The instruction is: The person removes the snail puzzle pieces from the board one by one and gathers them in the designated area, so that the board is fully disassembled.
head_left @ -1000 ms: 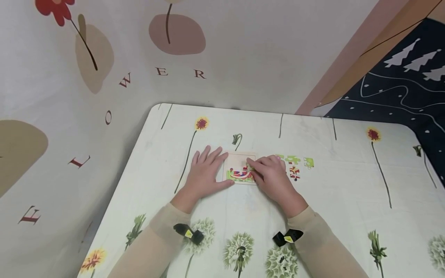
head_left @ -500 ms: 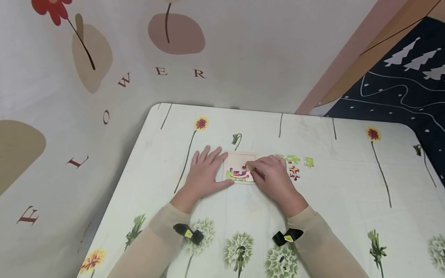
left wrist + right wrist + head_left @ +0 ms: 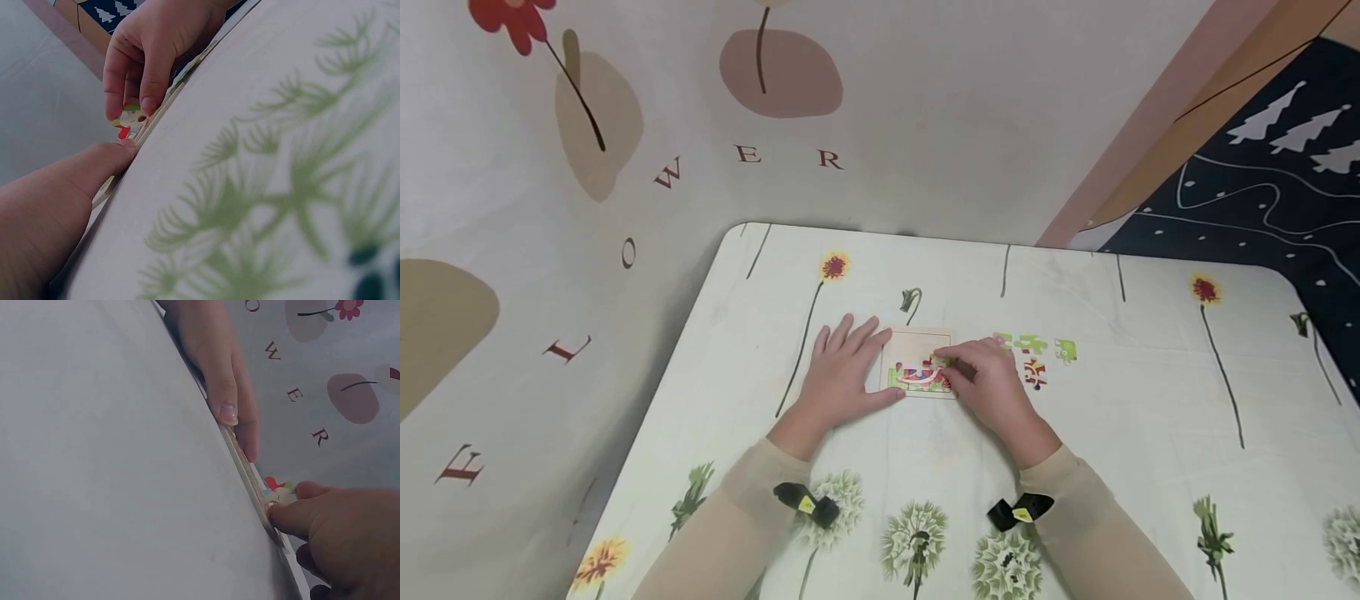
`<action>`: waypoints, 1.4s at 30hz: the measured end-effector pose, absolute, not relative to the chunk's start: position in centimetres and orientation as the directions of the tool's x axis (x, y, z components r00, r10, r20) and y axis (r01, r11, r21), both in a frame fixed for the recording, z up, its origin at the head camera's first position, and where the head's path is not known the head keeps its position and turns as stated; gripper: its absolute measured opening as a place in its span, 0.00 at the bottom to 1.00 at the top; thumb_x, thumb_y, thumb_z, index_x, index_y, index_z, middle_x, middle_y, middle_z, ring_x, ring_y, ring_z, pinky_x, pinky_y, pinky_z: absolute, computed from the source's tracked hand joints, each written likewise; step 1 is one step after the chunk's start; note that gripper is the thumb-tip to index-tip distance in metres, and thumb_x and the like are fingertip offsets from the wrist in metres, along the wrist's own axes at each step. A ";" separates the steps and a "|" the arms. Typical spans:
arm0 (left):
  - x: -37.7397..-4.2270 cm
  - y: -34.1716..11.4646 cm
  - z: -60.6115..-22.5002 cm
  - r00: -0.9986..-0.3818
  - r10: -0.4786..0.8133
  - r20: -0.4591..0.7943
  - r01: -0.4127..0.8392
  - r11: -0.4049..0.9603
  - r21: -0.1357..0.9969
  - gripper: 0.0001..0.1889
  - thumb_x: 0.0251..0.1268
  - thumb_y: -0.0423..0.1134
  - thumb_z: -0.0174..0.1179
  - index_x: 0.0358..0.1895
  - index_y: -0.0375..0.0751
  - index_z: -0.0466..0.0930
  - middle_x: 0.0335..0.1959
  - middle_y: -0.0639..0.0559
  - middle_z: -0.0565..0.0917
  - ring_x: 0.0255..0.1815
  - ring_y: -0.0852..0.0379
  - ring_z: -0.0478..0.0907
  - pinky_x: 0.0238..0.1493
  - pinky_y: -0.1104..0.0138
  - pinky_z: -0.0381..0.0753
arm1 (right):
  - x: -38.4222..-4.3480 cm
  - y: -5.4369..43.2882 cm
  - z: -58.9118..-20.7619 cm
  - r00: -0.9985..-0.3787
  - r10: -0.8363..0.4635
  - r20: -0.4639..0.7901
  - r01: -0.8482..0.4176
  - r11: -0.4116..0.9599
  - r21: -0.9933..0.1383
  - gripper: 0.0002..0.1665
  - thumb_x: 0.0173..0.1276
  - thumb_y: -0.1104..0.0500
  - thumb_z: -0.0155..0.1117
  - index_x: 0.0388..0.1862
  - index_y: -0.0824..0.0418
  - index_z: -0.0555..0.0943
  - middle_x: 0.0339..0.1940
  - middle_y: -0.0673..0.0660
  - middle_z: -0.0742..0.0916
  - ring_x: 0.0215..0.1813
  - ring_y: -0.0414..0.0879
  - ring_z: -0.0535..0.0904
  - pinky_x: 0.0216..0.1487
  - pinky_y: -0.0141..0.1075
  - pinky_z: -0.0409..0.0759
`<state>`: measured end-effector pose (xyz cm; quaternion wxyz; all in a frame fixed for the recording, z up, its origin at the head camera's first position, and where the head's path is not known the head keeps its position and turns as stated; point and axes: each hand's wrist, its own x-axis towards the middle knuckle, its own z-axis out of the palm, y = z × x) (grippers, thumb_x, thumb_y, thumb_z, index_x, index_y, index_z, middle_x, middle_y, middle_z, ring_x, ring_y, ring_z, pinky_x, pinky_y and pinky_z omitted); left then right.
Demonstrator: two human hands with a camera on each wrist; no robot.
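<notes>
One piece (image 3: pixel 132 116), apparently tilted, is pinched between thumb and finger by your right hand (image 3: pixel 994 385) over the right side of the board (image 3: pixel 912 343), loose pieces (image 3: pixel 1032 343) lying beyond; your left hand (image 3: pixel 844 375), fingers spread, touches the left edge. Brace the board, align the piece, press without forcing.

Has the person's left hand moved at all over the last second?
No, not visibly. In the head view, the left hand lies in the same place against the printed flower just beyond it.
</notes>
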<state>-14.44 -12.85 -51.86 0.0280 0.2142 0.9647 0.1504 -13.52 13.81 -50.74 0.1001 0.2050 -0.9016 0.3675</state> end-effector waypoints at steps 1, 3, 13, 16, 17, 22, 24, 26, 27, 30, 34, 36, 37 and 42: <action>-14.4 -12.8 -51.9 -0.907 0.421 0.009 0.404 0.863 0.301 0.52 0.64 0.79 0.57 0.86 0.53 0.61 0.88 0.50 0.55 0.88 0.39 0.40 0.82 0.36 0.37 | -13.5 13.8 -50.8 -0.894 -0.293 0.339 -0.446 0.644 -0.622 0.17 0.64 0.69 0.80 0.51 0.57 0.93 0.43 0.52 0.93 0.41 0.47 0.81 0.45 0.44 0.77; -14.4 -12.9 -51.8 -0.907 0.420 0.009 0.403 0.863 0.304 0.52 0.64 0.79 0.58 0.86 0.53 0.61 0.88 0.50 0.55 0.88 0.39 0.40 0.82 0.36 0.37 | -13.5 13.8 -50.8 -0.889 -0.289 0.356 -0.456 0.639 -0.620 0.17 0.63 0.69 0.81 0.49 0.57 0.93 0.41 0.51 0.93 0.39 0.47 0.80 0.44 0.43 0.77; -14.4 -12.8 -51.7 -0.908 0.418 0.004 0.399 0.864 0.307 0.52 0.64 0.79 0.58 0.86 0.53 0.61 0.88 0.50 0.55 0.88 0.39 0.39 0.82 0.37 0.36 | -13.6 14.0 -51.1 -0.864 -0.308 0.399 -0.493 0.681 -0.542 0.21 0.56 0.61 0.88 0.49 0.57 0.93 0.43 0.53 0.93 0.46 0.51 0.85 0.58 0.56 0.75; -14.5 -12.8 -51.7 -0.908 0.420 -0.002 0.399 0.864 0.306 0.53 0.64 0.79 0.57 0.86 0.54 0.60 0.88 0.50 0.54 0.88 0.39 0.39 0.82 0.37 0.35 | -13.5 14.0 -51.1 -0.876 -0.298 0.379 -0.470 0.703 -0.534 0.23 0.56 0.58 0.88 0.51 0.57 0.93 0.46 0.53 0.93 0.49 0.53 0.85 0.61 0.59 0.73; -14.5 -12.8 -51.7 -0.908 0.420 -0.002 0.400 0.865 0.304 0.53 0.64 0.79 0.57 0.86 0.54 0.60 0.88 0.51 0.54 0.89 0.39 0.39 0.82 0.37 0.35 | -13.5 14.0 -51.1 -0.881 -0.296 0.368 -0.461 0.711 -0.531 0.23 0.56 0.57 0.88 0.52 0.57 0.93 0.46 0.54 0.93 0.50 0.54 0.85 0.62 0.60 0.72; -14.5 -12.8 -51.7 -0.908 0.419 -0.001 0.399 0.864 0.306 0.52 0.64 0.78 0.58 0.86 0.54 0.60 0.88 0.51 0.55 0.88 0.39 0.39 0.82 0.37 0.36 | -13.4 13.8 -51.0 -0.894 -0.304 0.329 -0.437 0.751 -0.495 0.24 0.59 0.54 0.87 0.55 0.57 0.92 0.48 0.55 0.93 0.54 0.57 0.83 0.66 0.65 0.66; -14.4 -12.8 -51.6 -0.908 0.418 0.000 0.397 0.863 0.312 0.52 0.64 0.78 0.58 0.86 0.53 0.61 0.88 0.50 0.55 0.88 0.39 0.40 0.82 0.37 0.35 | -13.4 13.8 -50.9 -0.892 -0.310 0.329 -0.442 0.754 -0.486 0.24 0.60 0.54 0.87 0.56 0.57 0.92 0.48 0.55 0.92 0.55 0.57 0.83 0.66 0.65 0.66; -14.4 -12.8 -51.6 -0.909 0.416 -0.001 0.395 0.863 0.315 0.52 0.64 0.77 0.58 0.86 0.53 0.61 0.88 0.50 0.55 0.88 0.39 0.40 0.82 0.37 0.36 | -13.4 13.7 -50.9 -0.889 -0.317 0.330 -0.447 0.752 -0.484 0.25 0.61 0.55 0.86 0.57 0.58 0.91 0.49 0.55 0.92 0.55 0.57 0.83 0.65 0.64 0.66; -14.4 -12.8 -51.6 -0.909 0.416 -0.002 0.394 0.863 0.316 0.52 0.64 0.77 0.59 0.86 0.53 0.61 0.88 0.50 0.55 0.88 0.39 0.40 0.82 0.37 0.36 | -13.3 13.7 -50.8 -0.888 -0.320 0.330 -0.451 0.749 -0.485 0.25 0.62 0.56 0.85 0.58 0.58 0.91 0.49 0.55 0.92 0.55 0.57 0.82 0.64 0.64 0.66; -14.4 -12.8 -51.5 -0.910 0.414 0.000 0.393 0.864 0.315 0.52 0.64 0.77 0.59 0.85 0.53 0.62 0.88 0.50 0.56 0.88 0.39 0.40 0.82 0.37 0.36 | -13.2 13.7 -50.7 -0.885 -0.331 0.327 -0.457 0.746 -0.484 0.27 0.63 0.57 0.84 0.61 0.60 0.90 0.50 0.56 0.91 0.55 0.58 0.82 0.63 0.64 0.66; -14.4 -12.9 -51.6 -0.911 0.413 0.003 0.393 0.865 0.312 0.52 0.64 0.78 0.58 0.86 0.53 0.61 0.88 0.50 0.56 0.88 0.39 0.40 0.82 0.37 0.37 | -13.0 13.6 -50.2 -0.885 -0.352 0.304 -0.458 0.772 -0.441 0.28 0.66 0.56 0.82 0.64 0.60 0.88 0.52 0.56 0.90 0.56 0.58 0.80 0.61 0.62 0.67; -14.4 -12.8 -51.7 -0.910 0.414 0.005 0.395 0.865 0.310 0.52 0.64 0.78 0.58 0.86 0.53 0.61 0.88 0.50 0.56 0.88 0.39 0.40 0.82 0.37 0.37 | -12.9 13.6 -50.0 -0.884 -0.367 0.291 -0.461 0.791 -0.403 0.27 0.67 0.56 0.81 0.64 0.59 0.88 0.52 0.56 0.90 0.57 0.58 0.79 0.60 0.62 0.67; -14.5 -12.8 -51.7 -0.910 0.414 0.007 0.396 0.865 0.310 0.52 0.64 0.78 0.58 0.86 0.53 0.61 0.88 0.50 0.56 0.88 0.39 0.40 0.82 0.37 0.37 | -12.9 13.6 -49.8 -0.883 -0.373 0.284 -0.462 0.800 -0.383 0.26 0.68 0.55 0.81 0.64 0.58 0.88 0.53 0.56 0.90 0.57 0.58 0.79 0.59 0.61 0.67; -14.4 -12.8 -51.8 -0.911 0.413 0.013 0.396 0.862 0.316 0.52 0.64 0.78 0.58 0.85 0.53 0.62 0.88 0.50 0.56 0.88 0.38 0.41 0.82 0.37 0.37 | -12.8 14.1 -49.4 -0.891 -0.380 0.248 -0.450 0.806 -0.384 0.22 0.72 0.55 0.77 0.63 0.56 0.87 0.56 0.56 0.88 0.61 0.59 0.76 0.60 0.61 0.65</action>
